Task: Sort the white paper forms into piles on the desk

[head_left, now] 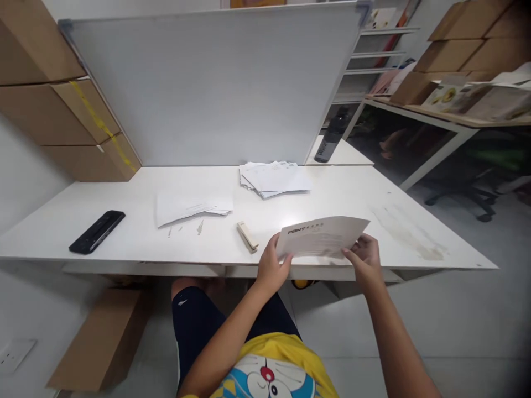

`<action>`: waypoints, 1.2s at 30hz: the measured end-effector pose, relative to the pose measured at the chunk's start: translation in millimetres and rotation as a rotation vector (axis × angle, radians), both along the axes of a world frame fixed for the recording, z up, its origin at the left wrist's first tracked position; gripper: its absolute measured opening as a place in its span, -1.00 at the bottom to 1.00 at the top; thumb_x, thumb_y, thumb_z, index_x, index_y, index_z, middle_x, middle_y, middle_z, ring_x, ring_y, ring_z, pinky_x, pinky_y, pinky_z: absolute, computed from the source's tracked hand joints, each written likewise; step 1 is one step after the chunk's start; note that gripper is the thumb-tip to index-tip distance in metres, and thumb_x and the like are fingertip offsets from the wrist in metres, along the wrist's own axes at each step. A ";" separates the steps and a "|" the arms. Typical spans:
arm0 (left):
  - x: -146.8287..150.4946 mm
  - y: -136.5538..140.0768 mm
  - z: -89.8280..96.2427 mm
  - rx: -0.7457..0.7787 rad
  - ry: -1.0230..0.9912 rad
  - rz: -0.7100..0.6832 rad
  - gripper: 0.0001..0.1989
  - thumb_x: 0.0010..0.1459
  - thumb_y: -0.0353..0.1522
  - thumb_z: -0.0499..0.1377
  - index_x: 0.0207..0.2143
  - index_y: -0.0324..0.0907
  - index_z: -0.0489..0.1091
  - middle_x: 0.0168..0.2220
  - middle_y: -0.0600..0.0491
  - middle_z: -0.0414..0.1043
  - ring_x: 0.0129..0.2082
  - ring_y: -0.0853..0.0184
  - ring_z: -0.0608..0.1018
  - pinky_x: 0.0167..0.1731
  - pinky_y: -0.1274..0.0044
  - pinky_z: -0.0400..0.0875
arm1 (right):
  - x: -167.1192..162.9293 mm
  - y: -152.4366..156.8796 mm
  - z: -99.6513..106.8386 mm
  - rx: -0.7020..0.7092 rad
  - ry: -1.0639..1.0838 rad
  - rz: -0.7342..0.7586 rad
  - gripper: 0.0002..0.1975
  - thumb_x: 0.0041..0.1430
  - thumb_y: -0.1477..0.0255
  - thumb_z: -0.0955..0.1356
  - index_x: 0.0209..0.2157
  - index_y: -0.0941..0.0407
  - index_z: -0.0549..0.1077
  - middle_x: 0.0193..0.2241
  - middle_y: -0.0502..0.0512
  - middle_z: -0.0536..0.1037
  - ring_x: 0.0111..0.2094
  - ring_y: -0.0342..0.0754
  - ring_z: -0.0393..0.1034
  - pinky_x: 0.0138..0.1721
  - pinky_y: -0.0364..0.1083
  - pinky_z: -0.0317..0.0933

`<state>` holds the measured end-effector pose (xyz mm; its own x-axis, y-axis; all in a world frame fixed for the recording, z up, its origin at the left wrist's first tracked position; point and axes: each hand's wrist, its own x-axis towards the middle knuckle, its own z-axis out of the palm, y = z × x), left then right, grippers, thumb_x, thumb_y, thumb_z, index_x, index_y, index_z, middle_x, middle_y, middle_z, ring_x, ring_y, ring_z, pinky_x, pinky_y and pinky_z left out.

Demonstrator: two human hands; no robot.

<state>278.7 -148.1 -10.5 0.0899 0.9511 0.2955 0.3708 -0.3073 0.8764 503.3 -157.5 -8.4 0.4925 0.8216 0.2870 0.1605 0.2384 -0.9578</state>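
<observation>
Sheet point(321, 236), white, printed, slightly bowed

This looks like a stockroom or office: brown cardboard boxes point(62, 105) are piled by the wall, shelves point(379, 52) stand behind, and papers point(274, 178) lie on a white worktop point(373, 221).

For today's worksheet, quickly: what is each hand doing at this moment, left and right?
Left hand: closed on the left edge of the printed sheet.
Right hand: closed on the same sheet's right edge.
</observation>
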 end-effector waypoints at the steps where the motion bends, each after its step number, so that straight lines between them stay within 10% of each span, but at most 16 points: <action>1: 1.2 -0.8 3.9 -0.007 0.007 -0.015 -0.65 0.21 -0.34 0.16 0.05 -0.13 0.30 -0.04 -0.12 0.48 -0.02 0.10 0.54 -0.04 0.28 0.47 | -2.5 -0.6 -1.8 -0.007 -0.006 0.007 -0.57 -0.07 0.16 0.44 -0.20 0.02 0.31 -0.24 0.11 0.52 -0.14 0.08 0.45 -0.10 0.07 0.35; 8: -51.8 -25.5 23.9 0.219 -0.172 -0.042 -0.73 0.29 -0.17 0.07 -0.07 -0.10 0.38 -0.23 -0.04 0.49 -0.19 0.19 0.56 -0.15 0.36 0.48 | 3.0 -38.6 0.6 -0.432 -0.059 0.348 -0.63 0.04 0.22 0.38 -0.10 0.03 0.40 -0.21 0.11 0.59 -0.12 0.13 0.48 -0.13 0.04 0.38; 12: -98.3 4.3 21.2 0.245 -0.041 0.071 -0.56 0.30 -0.13 0.06 0.15 -0.11 0.29 0.04 -0.13 0.42 0.13 0.08 0.43 0.13 0.21 0.32 | -3.0 -56.7 11.4 -0.597 -0.053 0.411 -0.64 -0.02 0.28 0.39 -0.14 0.06 0.48 -0.24 0.10 0.62 -0.14 0.17 0.50 -0.13 0.07 0.38; 19: -105.5 48.3 11.2 0.308 0.643 -0.302 -0.33 0.37 -0.11 -0.03 0.40 -0.11 -0.17 0.44 -0.12 -0.19 0.44 0.04 -0.19 0.33 0.11 0.00 | -5.8 -38.0 15.2 -0.606 -0.059 0.335 -0.62 -0.15 0.29 0.43 -0.20 0.07 0.53 -0.27 0.12 0.64 -0.14 0.23 0.50 -0.10 0.16 0.37; 30: -93.2 40.6 0.7 0.388 0.823 -0.318 -0.56 0.40 -0.38 -0.13 0.27 -0.25 0.16 0.36 -0.12 0.10 0.43 0.10 -0.10 0.35 0.14 0.02 | -9.4 -3.4 24.3 -0.577 -0.229 0.392 -0.41 -0.09 0.41 0.38 0.08 0.00 0.49 -0.07 0.10 0.61 -0.03 0.21 0.47 -0.06 0.11 0.35; 36: -98.6 34.0 6.6 0.371 0.790 -0.291 -0.47 0.40 -0.27 -0.10 0.36 -0.19 -0.02 0.41 -0.10 -0.04 0.44 0.16 -0.17 0.35 0.16 0.00 | 15.9 41.1 28.7 -0.532 -0.281 0.419 -0.47 -0.16 0.44 0.38 -0.03 0.01 0.55 -0.12 0.11 0.62 -0.12 0.25 0.49 -0.20 0.14 0.35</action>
<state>180.1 -114.0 -3.9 0.6165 0.7157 0.3282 0.6837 -0.6934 0.2276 519.2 -116.3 20.3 0.0725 0.9884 -0.1337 0.4142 -0.1518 -0.8975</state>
